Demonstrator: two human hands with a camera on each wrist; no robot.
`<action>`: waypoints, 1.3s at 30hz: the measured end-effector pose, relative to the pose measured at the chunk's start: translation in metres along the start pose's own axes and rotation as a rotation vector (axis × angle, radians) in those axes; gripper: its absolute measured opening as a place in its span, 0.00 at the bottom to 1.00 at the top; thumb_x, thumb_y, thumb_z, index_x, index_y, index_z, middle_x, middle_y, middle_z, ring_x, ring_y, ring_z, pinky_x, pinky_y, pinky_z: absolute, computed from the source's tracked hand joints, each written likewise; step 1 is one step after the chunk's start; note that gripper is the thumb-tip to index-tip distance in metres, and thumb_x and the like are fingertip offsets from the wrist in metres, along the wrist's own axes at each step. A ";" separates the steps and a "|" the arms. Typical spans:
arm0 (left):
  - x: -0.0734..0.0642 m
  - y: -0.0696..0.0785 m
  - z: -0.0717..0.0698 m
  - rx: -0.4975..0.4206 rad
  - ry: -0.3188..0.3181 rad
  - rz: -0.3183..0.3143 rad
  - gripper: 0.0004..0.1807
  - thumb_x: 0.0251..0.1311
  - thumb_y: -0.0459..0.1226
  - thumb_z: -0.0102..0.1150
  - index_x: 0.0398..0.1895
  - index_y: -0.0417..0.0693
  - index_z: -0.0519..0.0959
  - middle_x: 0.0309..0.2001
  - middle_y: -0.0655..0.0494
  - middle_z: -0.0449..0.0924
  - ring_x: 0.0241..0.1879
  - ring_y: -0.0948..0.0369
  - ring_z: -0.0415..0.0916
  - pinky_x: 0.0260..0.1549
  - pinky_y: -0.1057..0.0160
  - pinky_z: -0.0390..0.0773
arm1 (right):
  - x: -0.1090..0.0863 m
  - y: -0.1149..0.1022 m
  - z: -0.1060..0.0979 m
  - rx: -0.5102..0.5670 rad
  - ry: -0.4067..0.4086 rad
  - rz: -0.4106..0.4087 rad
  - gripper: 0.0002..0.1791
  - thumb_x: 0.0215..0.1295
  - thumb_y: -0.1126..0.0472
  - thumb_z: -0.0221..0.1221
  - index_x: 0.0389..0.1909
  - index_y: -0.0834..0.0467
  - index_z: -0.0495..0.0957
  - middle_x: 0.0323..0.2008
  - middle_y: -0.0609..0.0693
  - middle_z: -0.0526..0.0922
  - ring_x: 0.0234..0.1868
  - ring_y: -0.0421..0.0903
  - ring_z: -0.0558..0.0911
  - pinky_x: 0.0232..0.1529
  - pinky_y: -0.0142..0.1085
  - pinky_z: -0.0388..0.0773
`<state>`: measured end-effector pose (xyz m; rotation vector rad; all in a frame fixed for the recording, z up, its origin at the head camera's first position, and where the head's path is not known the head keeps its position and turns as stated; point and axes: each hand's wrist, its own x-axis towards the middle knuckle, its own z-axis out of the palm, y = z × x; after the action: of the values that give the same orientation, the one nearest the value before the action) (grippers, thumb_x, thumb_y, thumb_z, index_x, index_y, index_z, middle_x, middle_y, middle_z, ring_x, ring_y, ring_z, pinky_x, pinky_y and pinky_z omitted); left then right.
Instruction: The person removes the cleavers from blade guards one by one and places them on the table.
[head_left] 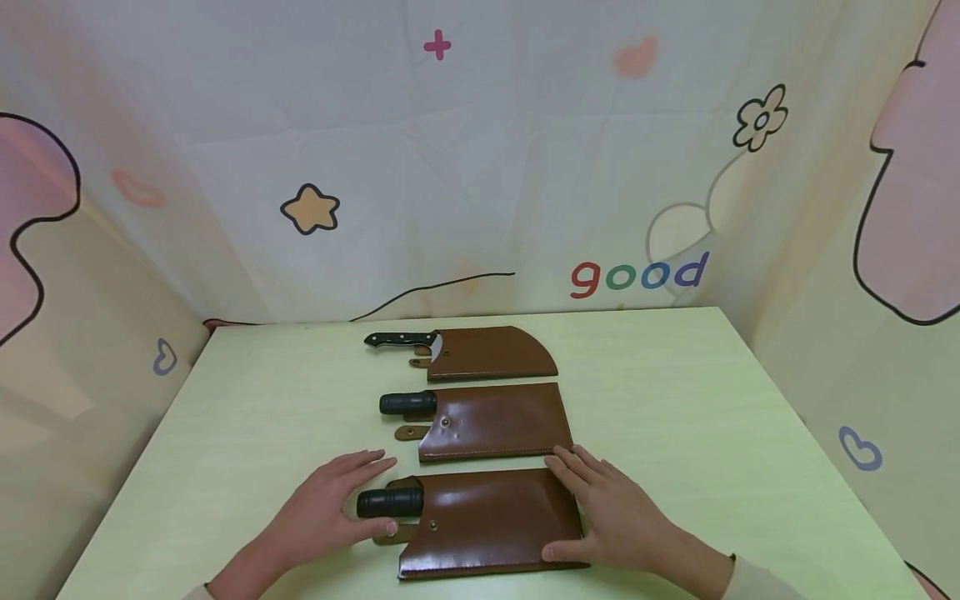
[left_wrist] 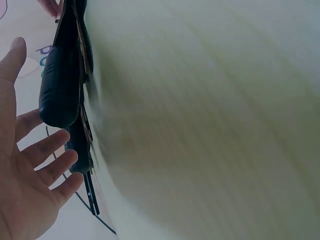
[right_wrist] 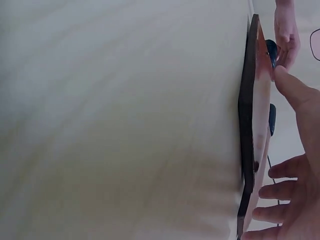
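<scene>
Three knives in brown leather sheaths lie in a column, handles to the left. My left hand point(head_left: 322, 508) hovers about the black handle point(head_left: 390, 502) of the nearest knife, its thumb over the tan strap point(head_left: 386, 535). In the left wrist view its fingers point(left_wrist: 55, 150) are spread and grip nothing. At the right end of the nearest sheath point(head_left: 487, 517), my right hand point(head_left: 618, 517) has its thumb and fingers apart over the edge; whether they touch the leather I cannot tell. Inside the sheaths, the blades are mostly hidden.
Behind lies the middle sheath point(head_left: 502, 421) with a black handle point(head_left: 407, 403). Farthest back is a rounded sheath point(head_left: 491, 354) with a riveted black handle point(head_left: 397, 339). The pale green table point(head_left: 712, 433) meets a patterned cloth backdrop point(head_left: 480, 208) at its far edge.
</scene>
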<state>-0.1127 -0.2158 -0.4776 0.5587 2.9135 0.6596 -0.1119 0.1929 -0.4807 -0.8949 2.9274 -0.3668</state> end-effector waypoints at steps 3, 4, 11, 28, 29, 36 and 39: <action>0.001 0.001 0.003 -0.015 0.006 0.011 0.46 0.52 0.73 0.62 0.69 0.59 0.76 0.69 0.53 0.74 0.68 0.47 0.70 0.63 0.39 0.70 | 0.001 0.000 0.003 0.019 -0.037 0.005 0.68 0.47 0.13 0.56 0.77 0.61 0.62 0.77 0.57 0.62 0.77 0.60 0.62 0.71 0.55 0.65; 0.001 0.001 0.005 -0.020 0.011 0.016 0.46 0.52 0.73 0.62 0.69 0.58 0.77 0.68 0.53 0.75 0.67 0.48 0.71 0.62 0.39 0.71 | 0.001 0.000 0.003 0.021 -0.042 0.006 0.70 0.45 0.13 0.56 0.77 0.61 0.62 0.77 0.58 0.63 0.76 0.60 0.63 0.71 0.54 0.65; 0.002 0.003 0.010 -0.069 -0.018 -0.024 0.44 0.48 0.73 0.65 0.65 0.59 0.80 0.61 0.54 0.78 0.61 0.52 0.73 0.55 0.45 0.76 | 0.002 0.000 0.006 0.000 -0.056 -0.006 0.74 0.38 0.11 0.58 0.77 0.62 0.62 0.74 0.61 0.66 0.74 0.60 0.66 0.68 0.53 0.69; 0.005 -0.004 0.012 -0.118 -0.014 0.083 0.30 0.55 0.59 0.72 0.56 0.53 0.85 0.44 0.65 0.76 0.39 0.66 0.73 0.37 0.65 0.76 | 0.003 0.000 0.005 0.007 -0.103 -0.026 0.76 0.37 0.13 0.63 0.77 0.64 0.59 0.75 0.59 0.64 0.74 0.58 0.66 0.68 0.55 0.67; 0.005 -0.005 0.012 -0.118 -0.010 0.100 0.28 0.56 0.57 0.73 0.55 0.52 0.86 0.44 0.65 0.76 0.38 0.67 0.73 0.36 0.65 0.75 | 0.003 0.000 0.005 0.006 -0.099 -0.027 0.75 0.37 0.14 0.63 0.77 0.64 0.60 0.75 0.59 0.65 0.74 0.58 0.66 0.68 0.55 0.68; 0.007 -0.005 0.010 -0.116 -0.030 0.114 0.24 0.58 0.53 0.73 0.53 0.51 0.86 0.43 0.64 0.78 0.37 0.68 0.73 0.34 0.66 0.75 | 0.001 -0.001 0.005 -0.012 -0.084 -0.029 0.72 0.40 0.15 0.64 0.76 0.64 0.62 0.74 0.59 0.67 0.74 0.56 0.67 0.67 0.51 0.71; 0.007 -0.004 0.009 -0.121 -0.047 0.095 0.24 0.58 0.53 0.72 0.53 0.51 0.86 0.43 0.63 0.78 0.37 0.67 0.73 0.34 0.66 0.75 | 0.000 -0.001 0.003 -0.013 -0.078 -0.033 0.72 0.40 0.15 0.64 0.76 0.64 0.62 0.74 0.59 0.66 0.74 0.56 0.67 0.66 0.51 0.72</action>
<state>-0.1192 -0.2128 -0.4872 0.6914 2.7949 0.8169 -0.1114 0.1913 -0.4835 -0.9374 2.8508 -0.3074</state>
